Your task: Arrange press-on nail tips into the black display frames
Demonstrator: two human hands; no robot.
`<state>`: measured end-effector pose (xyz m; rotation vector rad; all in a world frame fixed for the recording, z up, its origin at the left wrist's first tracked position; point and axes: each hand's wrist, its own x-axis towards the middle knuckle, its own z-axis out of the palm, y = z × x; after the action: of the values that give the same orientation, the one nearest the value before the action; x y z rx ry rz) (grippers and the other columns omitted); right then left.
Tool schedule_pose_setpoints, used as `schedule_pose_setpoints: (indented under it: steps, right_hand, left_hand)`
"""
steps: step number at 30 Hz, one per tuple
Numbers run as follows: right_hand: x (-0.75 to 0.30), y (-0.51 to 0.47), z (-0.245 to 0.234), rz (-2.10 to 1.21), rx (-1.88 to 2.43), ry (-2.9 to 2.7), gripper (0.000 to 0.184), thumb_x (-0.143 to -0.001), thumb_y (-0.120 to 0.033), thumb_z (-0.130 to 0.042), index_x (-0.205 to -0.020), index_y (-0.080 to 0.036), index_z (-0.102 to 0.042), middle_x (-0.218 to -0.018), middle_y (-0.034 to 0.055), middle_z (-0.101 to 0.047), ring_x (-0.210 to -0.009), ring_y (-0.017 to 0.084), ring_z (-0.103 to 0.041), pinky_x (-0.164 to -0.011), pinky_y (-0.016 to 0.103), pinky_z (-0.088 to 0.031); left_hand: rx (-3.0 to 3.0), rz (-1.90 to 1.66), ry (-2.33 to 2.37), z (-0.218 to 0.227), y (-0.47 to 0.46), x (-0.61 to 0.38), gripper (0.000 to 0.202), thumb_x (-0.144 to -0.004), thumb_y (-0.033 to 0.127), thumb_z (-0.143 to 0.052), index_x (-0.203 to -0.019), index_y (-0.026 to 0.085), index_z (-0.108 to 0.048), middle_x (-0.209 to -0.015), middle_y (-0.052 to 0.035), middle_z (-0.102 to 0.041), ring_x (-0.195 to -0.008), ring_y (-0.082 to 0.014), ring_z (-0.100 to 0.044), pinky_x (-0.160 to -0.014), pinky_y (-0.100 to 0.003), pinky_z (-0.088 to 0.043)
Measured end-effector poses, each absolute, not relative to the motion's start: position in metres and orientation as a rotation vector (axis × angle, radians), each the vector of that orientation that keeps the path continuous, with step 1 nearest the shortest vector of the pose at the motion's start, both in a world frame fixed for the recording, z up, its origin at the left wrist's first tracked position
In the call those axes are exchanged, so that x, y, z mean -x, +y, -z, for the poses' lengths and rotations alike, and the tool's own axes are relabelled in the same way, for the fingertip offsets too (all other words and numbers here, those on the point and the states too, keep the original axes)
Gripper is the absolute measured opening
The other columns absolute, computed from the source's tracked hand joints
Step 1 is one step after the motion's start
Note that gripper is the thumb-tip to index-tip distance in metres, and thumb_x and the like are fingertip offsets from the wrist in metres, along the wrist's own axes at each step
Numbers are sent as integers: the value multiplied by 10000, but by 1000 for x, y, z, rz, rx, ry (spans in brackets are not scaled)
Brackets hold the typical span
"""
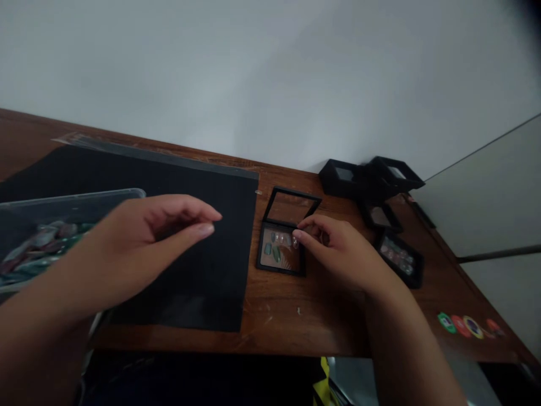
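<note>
A small black case [280, 269] stands with its windowed lid [289, 206] raised on the wooden table. Several glossy, nail-shaped pieces [276, 254], green, grey and clear, lie inside it. At the case's right side, my right hand [333, 242] is closed in a pinch, its thumb tip touching or just above a shiny piece [295, 242]; whether that piece is gripped I cannot tell. My left hand [143, 242] hovers over the black mat [220, 282], thumb and forefinger brought together. Anything between those fingertips is too small to make out.
Left of the mat's middle, a clear plastic tub [105, 197] holds many shiny green and pinkish pieces. Black boxes [363, 177] are stacked by the wall, and another filled case [399, 259] lies behind my right wrist. Coloured round tokens [460, 325] sit near the right front edge.
</note>
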<state>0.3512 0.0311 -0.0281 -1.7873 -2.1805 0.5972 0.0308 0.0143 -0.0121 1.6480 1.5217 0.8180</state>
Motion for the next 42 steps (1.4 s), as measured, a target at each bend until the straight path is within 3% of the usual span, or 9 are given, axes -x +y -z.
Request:
schedule_pose_setpoints:
  steps: [4, 9, 14, 20, 27, 32, 42]
  right_hand:
    - [-351, 31, 28, -578, 1771, -2166, 326, -942, -542, -573, -937, -232, -675, -749, 19, -667, -659, 166, -573, -579, 276, -370]
    - [-348, 30, 27, -597, 1736, -2101, 306, -930, -522, -598, -899, -218, -603, -678, -3, -602, -595, 142, -519, -537, 264, -320]
    - [-343, 25, 25, -626, 1562, -2131, 267, -879, -447, -690, -949, -217, -575, -633, -57, -505, -559, 105, -440, -541, 244, -312]
    - [-336, 19, 28, -693, 1251, -2172, 360, -803, -453, -790, -905, -218, -539, -599, -94, -428, -514, 72, -364, -517, 225, -281]
    - [-333, 18, 33, -670, 1156, -2194, 243, -859, -306, -730, -1045, -226, -596, -651, -77, -494, -553, 80, -436, -549, 218, -326]
    - [-332, 18, 33, -638, 1134, -2231, 152, -863, -214, -693, -1007, -226, -644, -702, -57, -593, -582, 77, -492, -570, 210, -348]
    - [-331, 18, 34, -574, 1028, -2228, 85, -894, -224, -685, -978, -220, -701, -783, -29, -712, -636, 85, -589, -625, 209, -411]
  left_hand:
    - [-1460, -942, 1236, 29, 35, -63, 235, -834, 393, -763, -1021, 263, -707, -897, 21, -728, -788, -116, -685, -738, -192, -567]
    - [-1313, -996, 1033, 38, 44, -97, 204, -827, 274, -751, -989, 186, -664, -843, 7, -678, -669, -96, -632, -663, -221, -572]
    - [-1171, -915, 942, 50, 42, -113, 218, -845, 277, -742, -1015, 183, -643, -876, 13, -670, -700, -86, -624, -683, -215, -559]
    - [-1171, -890, 927, 60, 32, -119, 162, -853, 269, -749, -969, 194, -664, -906, 16, -677, -812, -79, -616, -732, -159, -509]
    - [-1129, -829, 840, 60, 28, -124, 101, -849, 226, -739, -931, 205, -685, -878, 19, -696, -793, -91, -638, -762, -192, -530]
    - [-1140, -812, 833, 61, 28, -124, 80, -865, 228, -731, -928, 205, -688, -904, 10, -709, -857, -108, -662, -816, -210, -537]
    - [-1121, -795, 861, 62, 27, -122, 114, -857, 272, -751, -933, 221, -682, -883, 25, -696, -798, -90, -638, -737, -181, -513]
